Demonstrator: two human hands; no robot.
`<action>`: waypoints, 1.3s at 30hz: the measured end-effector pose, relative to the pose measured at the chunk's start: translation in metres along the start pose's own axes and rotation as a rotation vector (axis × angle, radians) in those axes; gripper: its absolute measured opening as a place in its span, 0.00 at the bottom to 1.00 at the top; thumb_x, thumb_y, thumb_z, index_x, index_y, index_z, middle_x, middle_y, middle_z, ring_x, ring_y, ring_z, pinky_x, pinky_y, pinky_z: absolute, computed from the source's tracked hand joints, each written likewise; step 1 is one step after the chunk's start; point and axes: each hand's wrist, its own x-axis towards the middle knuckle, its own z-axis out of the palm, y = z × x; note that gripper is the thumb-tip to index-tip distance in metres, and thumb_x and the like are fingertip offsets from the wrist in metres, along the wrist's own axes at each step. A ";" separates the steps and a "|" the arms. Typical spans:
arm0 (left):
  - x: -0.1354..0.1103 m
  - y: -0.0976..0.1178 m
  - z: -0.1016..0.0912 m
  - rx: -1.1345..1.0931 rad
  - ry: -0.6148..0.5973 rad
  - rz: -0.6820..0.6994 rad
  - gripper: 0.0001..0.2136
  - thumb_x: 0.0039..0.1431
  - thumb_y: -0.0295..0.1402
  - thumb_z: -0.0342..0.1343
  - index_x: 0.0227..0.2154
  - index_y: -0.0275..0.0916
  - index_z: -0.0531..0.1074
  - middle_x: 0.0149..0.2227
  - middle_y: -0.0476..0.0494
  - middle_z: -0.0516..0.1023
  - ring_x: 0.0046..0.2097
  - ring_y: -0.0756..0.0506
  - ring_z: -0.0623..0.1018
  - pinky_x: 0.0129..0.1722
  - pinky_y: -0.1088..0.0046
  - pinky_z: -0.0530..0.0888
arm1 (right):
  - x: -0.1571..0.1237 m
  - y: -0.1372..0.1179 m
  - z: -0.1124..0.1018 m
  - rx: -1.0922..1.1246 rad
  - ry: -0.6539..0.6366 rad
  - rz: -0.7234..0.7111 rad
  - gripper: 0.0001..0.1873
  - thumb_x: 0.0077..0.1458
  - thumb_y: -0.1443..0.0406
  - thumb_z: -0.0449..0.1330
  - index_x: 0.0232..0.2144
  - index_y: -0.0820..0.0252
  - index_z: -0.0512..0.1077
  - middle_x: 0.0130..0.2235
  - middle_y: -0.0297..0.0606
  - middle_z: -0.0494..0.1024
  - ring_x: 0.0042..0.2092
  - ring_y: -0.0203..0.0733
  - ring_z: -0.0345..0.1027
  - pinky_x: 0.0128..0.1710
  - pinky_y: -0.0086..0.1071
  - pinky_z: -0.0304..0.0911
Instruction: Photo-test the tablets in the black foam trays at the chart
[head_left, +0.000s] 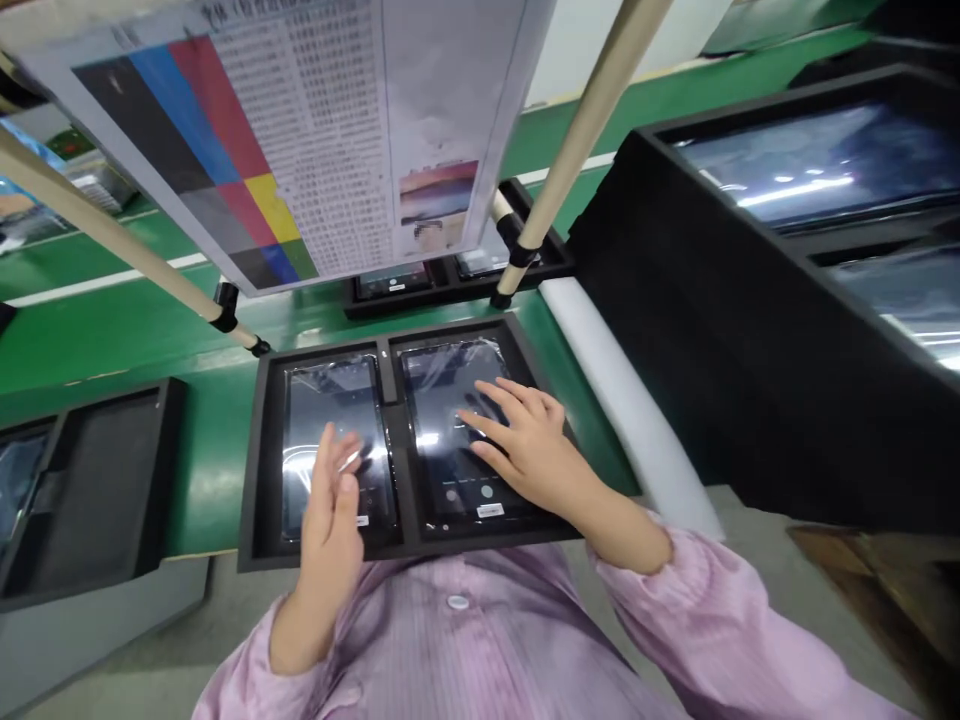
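Two tablets lie side by side in a black foam tray point(401, 470) on the green bench. Over the right tablet point(442, 385), my right hand point(529, 445) has its fingers spread, close to the screen; whether they touch it I cannot tell. My left hand point(331, 510) is held edge-on above the left tablet point(330, 395), thumb apart from the slightly blurred fingers, holding nothing. Both screens are dark with bright reflections. A small white label point(490, 511) sits at the lower edge of the right tablet.
A printed sheet point(330, 120) with colour blocks hangs on a pole frame point(577, 150) ahead. Stacked black foam trays point(675, 300) with tablets rise at the right, beside a white foam strip point(630, 400). Another tray point(161, 490) stands left; one more point(442, 285) lies behind the sheet.
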 end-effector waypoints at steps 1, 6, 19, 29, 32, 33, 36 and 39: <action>0.001 -0.002 -0.013 0.147 0.046 0.038 0.25 0.71 0.41 0.47 0.68 0.52 0.55 0.58 0.39 0.72 0.59 0.41 0.72 0.61 0.54 0.67 | 0.002 -0.002 0.002 -0.020 -0.013 -0.004 0.19 0.69 0.58 0.50 0.54 0.47 0.77 0.65 0.45 0.67 0.66 0.61 0.54 0.60 0.61 0.51; 0.016 -0.006 -0.045 0.926 0.097 0.155 0.20 0.69 0.37 0.47 0.59 0.41 0.72 0.53 0.31 0.63 0.57 0.33 0.66 0.59 0.43 0.63 | 0.003 -0.002 0.002 -0.023 0.061 0.007 0.21 0.71 0.58 0.47 0.54 0.45 0.77 0.67 0.42 0.63 0.68 0.63 0.50 0.59 0.61 0.51; 0.026 -0.021 -0.055 1.213 -0.018 0.226 0.19 0.66 0.39 0.48 0.55 0.46 0.77 0.48 0.33 0.61 0.51 0.32 0.64 0.53 0.41 0.64 | -0.036 0.016 -0.007 0.036 0.157 0.273 0.20 0.69 0.60 0.48 0.48 0.47 0.81 0.64 0.42 0.67 0.65 0.62 0.54 0.57 0.60 0.55; 0.021 -0.008 -0.028 1.250 -0.095 0.315 0.18 0.67 0.35 0.48 0.54 0.49 0.77 0.49 0.33 0.59 0.51 0.33 0.64 0.50 0.47 0.65 | -0.032 0.015 -0.002 0.049 0.180 0.233 0.21 0.70 0.59 0.47 0.49 0.45 0.80 0.64 0.40 0.68 0.63 0.62 0.59 0.55 0.60 0.54; 0.023 -0.002 -0.018 1.256 -0.084 0.279 0.18 0.68 0.35 0.48 0.55 0.49 0.77 0.50 0.32 0.59 0.51 0.33 0.64 0.50 0.47 0.65 | -0.034 0.017 0.000 0.134 0.263 0.277 0.22 0.70 0.59 0.46 0.52 0.45 0.79 0.64 0.42 0.66 0.62 0.65 0.60 0.56 0.62 0.53; 0.024 -0.002 -0.016 1.261 -0.089 0.266 0.18 0.68 0.35 0.48 0.55 0.49 0.76 0.50 0.32 0.60 0.51 0.32 0.63 0.50 0.47 0.65 | -0.035 0.017 0.001 0.149 0.276 0.285 0.22 0.70 0.59 0.46 0.53 0.45 0.78 0.64 0.43 0.66 0.61 0.66 0.61 0.55 0.62 0.53; 0.023 0.000 -0.013 1.270 -0.131 0.216 0.18 0.68 0.36 0.48 0.56 0.49 0.76 0.50 0.32 0.61 0.50 0.33 0.64 0.49 0.47 0.66 | -0.037 0.017 0.001 0.160 0.282 0.271 0.22 0.69 0.59 0.47 0.54 0.45 0.77 0.63 0.44 0.66 0.60 0.67 0.62 0.54 0.62 0.53; 0.032 0.010 -0.017 1.175 -0.137 0.203 0.18 0.66 0.38 0.50 0.55 0.50 0.76 0.49 0.34 0.63 0.49 0.34 0.65 0.51 0.45 0.65 | -0.038 0.018 0.000 0.159 0.278 0.231 0.21 0.69 0.60 0.48 0.56 0.44 0.75 0.62 0.44 0.66 0.60 0.66 0.62 0.54 0.61 0.53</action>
